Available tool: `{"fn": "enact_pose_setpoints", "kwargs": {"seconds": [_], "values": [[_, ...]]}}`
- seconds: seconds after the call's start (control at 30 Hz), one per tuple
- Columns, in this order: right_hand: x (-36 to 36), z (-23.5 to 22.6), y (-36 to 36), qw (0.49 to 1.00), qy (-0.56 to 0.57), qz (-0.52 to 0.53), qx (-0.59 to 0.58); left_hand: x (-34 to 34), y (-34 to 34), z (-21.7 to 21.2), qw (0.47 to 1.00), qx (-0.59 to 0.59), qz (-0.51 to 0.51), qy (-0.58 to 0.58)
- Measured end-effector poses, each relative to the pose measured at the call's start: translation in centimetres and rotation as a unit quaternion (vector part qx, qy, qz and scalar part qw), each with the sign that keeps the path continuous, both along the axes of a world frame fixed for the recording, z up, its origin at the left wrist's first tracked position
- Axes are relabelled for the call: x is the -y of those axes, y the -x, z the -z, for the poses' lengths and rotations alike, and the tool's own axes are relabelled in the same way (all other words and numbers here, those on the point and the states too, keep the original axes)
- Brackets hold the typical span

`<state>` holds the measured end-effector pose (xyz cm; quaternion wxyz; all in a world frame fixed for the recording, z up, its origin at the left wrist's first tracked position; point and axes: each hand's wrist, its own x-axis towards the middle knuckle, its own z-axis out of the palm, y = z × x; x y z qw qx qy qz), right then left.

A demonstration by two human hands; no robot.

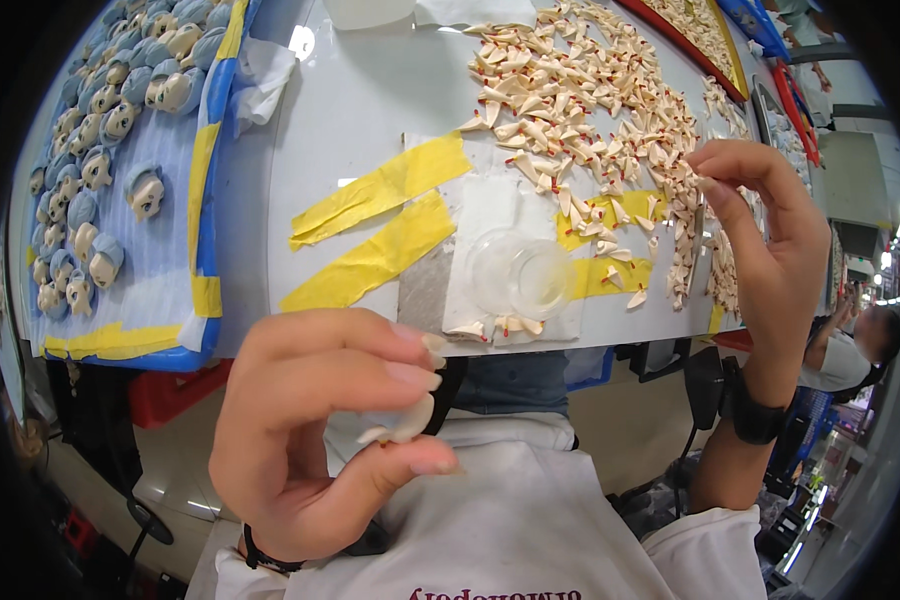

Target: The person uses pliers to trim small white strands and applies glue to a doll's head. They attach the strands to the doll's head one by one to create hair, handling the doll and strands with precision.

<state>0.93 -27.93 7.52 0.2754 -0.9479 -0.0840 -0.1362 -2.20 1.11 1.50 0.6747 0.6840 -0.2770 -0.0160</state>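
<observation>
My left hand [320, 430] is raised close to my chest, below the table's edge, pinching a small cream-coloured cone-shaped piece [402, 424] between thumb and fingers. My right hand [765, 255] hovers over the right side of a big heap of similar cream pieces with red tips [580, 90], its fingertips pinched together; whether it holds something thin I cannot tell. A clear shallow plastic dish [518, 272] sits on a white sheet near the table's front edge, with a few pieces beside it.
The white table [370, 110] bears yellow tape strips [380, 225]. A blue tray [208, 180] at left holds several small doll heads with blue hair. Red-framed trays [685, 35] with more pieces lie at the back right. Another person [850, 350] sits at far right.
</observation>
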Motion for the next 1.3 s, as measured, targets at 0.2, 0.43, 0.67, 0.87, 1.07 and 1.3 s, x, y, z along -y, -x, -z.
{"fn": "enact_pose_setpoints", "kwargs": {"seconds": [0.2, 0.43, 0.67, 0.87, 1.07, 1.3], "values": [[-0.3, -0.1, 0.9, 0.999, 0.009, 0.011, 0.045, 0.2, 0.3, -0.5, 0.999, -0.026, -0.019, -0.004], [-0.8, -0.8, 1.7, 0.995, -0.098, 0.013, 0.021, -0.4, 0.7, -0.3, 1.000, -0.013, -0.018, -0.002], [-3.0, -0.8, 3.9, 0.964, -0.261, 0.008, -0.046, -0.8, 0.4, -0.1, 0.999, 0.041, 0.032, 0.003], [-4.4, -0.4, 3.9, 0.956, -0.286, -0.005, -0.061, -0.5, 0.7, 0.0, 0.999, -0.020, 0.035, 0.027], [-6.2, -0.1, 3.2, 0.992, -0.077, -0.095, 0.023, -0.4, 1.4, -0.2, 0.997, -0.074, 0.024, 0.021], [-7.5, 0.1, 2.8, 0.976, 0.098, -0.123, 0.148, -1.2, 0.4, 0.2, 0.999, 0.012, 0.039, -0.008]]}}
